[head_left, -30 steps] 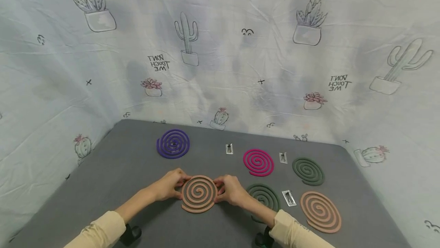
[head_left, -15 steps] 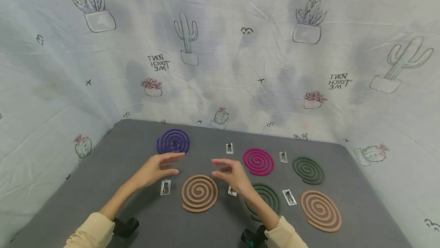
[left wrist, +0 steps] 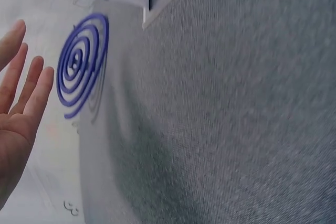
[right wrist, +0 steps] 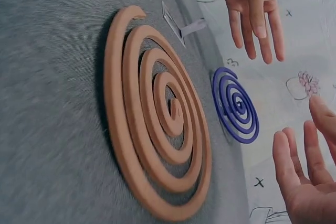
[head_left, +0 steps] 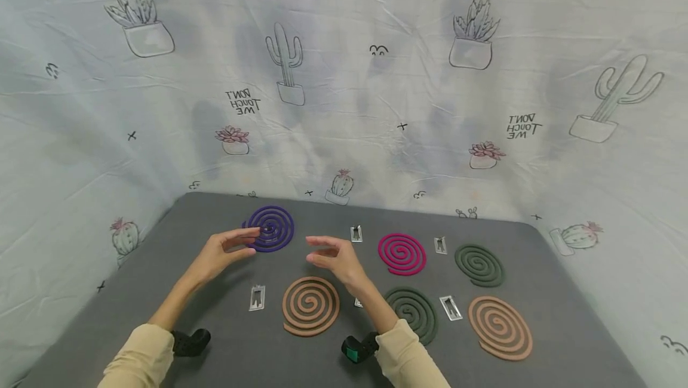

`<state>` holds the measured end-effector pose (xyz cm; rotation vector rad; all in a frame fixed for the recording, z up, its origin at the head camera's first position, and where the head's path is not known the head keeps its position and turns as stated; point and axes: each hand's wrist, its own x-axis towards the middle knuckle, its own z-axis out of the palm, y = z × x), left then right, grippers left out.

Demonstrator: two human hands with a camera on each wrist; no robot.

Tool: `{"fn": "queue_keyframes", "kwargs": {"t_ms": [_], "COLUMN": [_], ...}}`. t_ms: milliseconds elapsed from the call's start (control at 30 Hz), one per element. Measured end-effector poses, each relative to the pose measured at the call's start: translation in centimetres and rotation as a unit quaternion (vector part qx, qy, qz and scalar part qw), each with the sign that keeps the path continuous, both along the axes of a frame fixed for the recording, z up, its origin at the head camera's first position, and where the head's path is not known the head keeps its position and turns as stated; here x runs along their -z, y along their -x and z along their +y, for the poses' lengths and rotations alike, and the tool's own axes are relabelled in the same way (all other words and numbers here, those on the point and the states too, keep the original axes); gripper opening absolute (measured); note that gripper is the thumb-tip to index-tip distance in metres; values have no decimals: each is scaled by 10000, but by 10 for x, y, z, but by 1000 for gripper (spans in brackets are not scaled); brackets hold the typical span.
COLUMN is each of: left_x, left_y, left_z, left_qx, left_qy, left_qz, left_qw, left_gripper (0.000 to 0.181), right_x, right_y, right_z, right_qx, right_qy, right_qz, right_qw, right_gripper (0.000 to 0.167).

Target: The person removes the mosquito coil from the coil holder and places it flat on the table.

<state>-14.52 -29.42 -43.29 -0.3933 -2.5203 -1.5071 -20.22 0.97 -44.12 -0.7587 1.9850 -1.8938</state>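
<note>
A purple mosquito coil [head_left: 282, 230] is perched at the back left, raised above its shadow in the left wrist view. My left hand [head_left: 221, 254] hovers in front of it, fingers extended and nothing held. My right hand [head_left: 341, 261] also hangs in the air, its fingers straight and apart from everything. Beneath and between the hands a tan mosquito coil [head_left: 310, 306] lies on the grey table [head_left: 231, 352]. To its left is a flat metal coil stand [head_left: 257, 298] with an upright tongue. Another stand [head_left: 358, 302] is mostly hidden behind my right forearm.
Off to the right lie a pink coil [head_left: 402, 254], two dark green coils [head_left: 479, 265] and a second tan coil [head_left: 500, 328]. Several metal stands [head_left: 451, 308] are scattered among them. A printed cloth [head_left: 344, 107] rises along the table's back edge.
Both hands have let go of the middle tan coil, leaving it on the table, and have risen and moved toward the back left, uncovering the stand on its left.
</note>
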Motion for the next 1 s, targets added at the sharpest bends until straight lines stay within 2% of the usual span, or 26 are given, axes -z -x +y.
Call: {"fn": "queue_keyframes", "kwargs": {"t_ms": [233,467,800,1000], "left_x": [0,-3,-7,-5], "left_y": [7,15,33,39], "left_z": [-13,-21,-29,-29], "left_qx": [-274,-567,-476,-480], "left_qy": [5,68,-231,-103], "left_qz": [-211,-463,-609,-632], "left_qw": [9994,9973,9967,9968], "left_gripper": [50,54,57,59], "right_x": [1,3,2,9], "right_y": [8,22,40,52], "right_z": [-21,-36,-46,-50], "right_qx": [63,-166,-71,9], "right_qy": [75,76,-99,-346], "right_qz": [-119,81,-28,80], "right_qw": [9999,9998,9999,9994], "right_gripper": [43,48,48,47]}}
